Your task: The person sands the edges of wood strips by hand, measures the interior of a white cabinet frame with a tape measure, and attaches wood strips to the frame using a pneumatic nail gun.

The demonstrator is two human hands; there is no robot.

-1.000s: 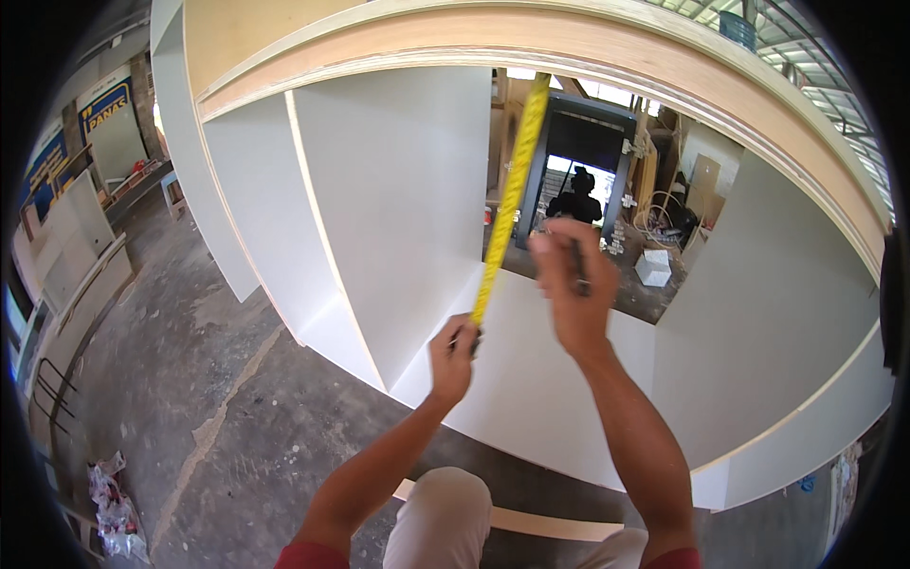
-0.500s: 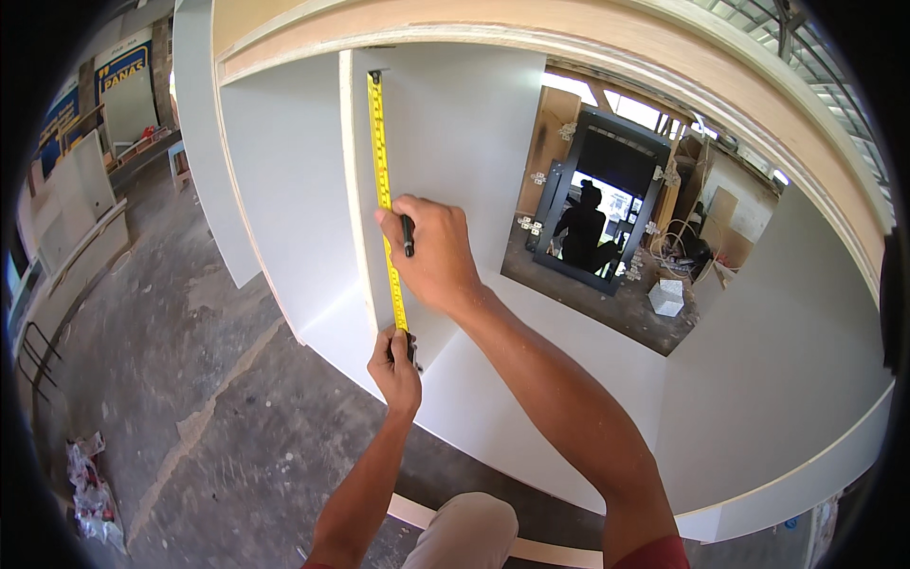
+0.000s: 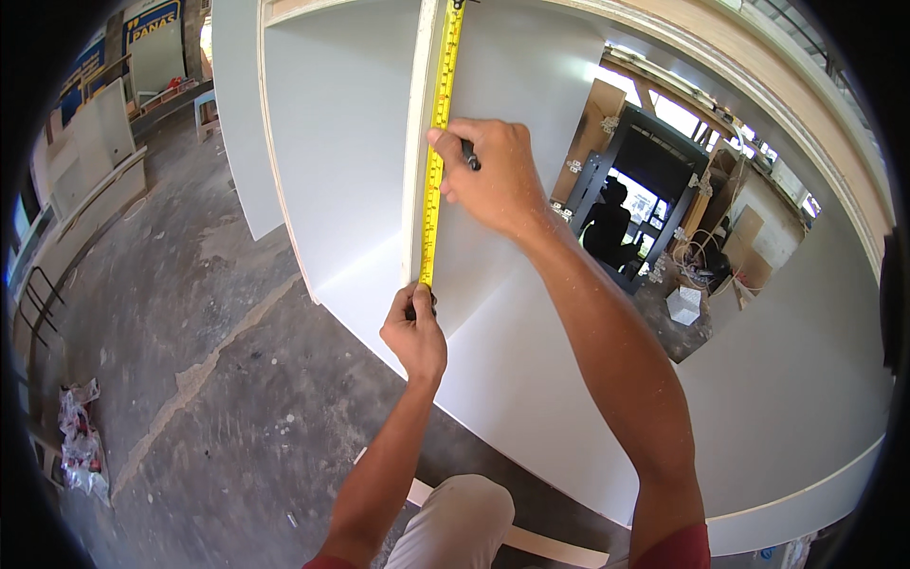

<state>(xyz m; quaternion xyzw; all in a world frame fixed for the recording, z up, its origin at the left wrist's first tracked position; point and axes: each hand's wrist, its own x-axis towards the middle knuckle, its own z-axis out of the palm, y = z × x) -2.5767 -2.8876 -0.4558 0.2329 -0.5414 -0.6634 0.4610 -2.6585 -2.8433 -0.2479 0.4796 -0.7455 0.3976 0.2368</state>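
My left hand (image 3: 417,337) grips the dark case of a tape measure (image 3: 431,305), mostly hidden by the fingers, at the lower end of an upright panel (image 3: 413,190) in a white cabinet. The yellow tape blade (image 3: 444,76) runs from it up along the panel's face to the top of the picture. About halfway along the blade, my right hand (image 3: 498,175) is closed around a black pen (image 3: 470,155). Its thumb and fingertips rest at the blade and the panel's pale front edge. The pen's tip is hidden.
Through an opening in the cabinet's back show a dark framed panel with a reflection (image 3: 630,190), coiled cables and a whitish block (image 3: 683,305). A crumpled plastic bag (image 3: 83,441) lies on the concrete floor at left. My knee (image 3: 455,522) is below, beside a pale strip (image 3: 555,547).
The view has shifted, so the cabinet and both hands appear farther right and higher. Both hands keep their holds; the right stays near the middle of the extended tape.
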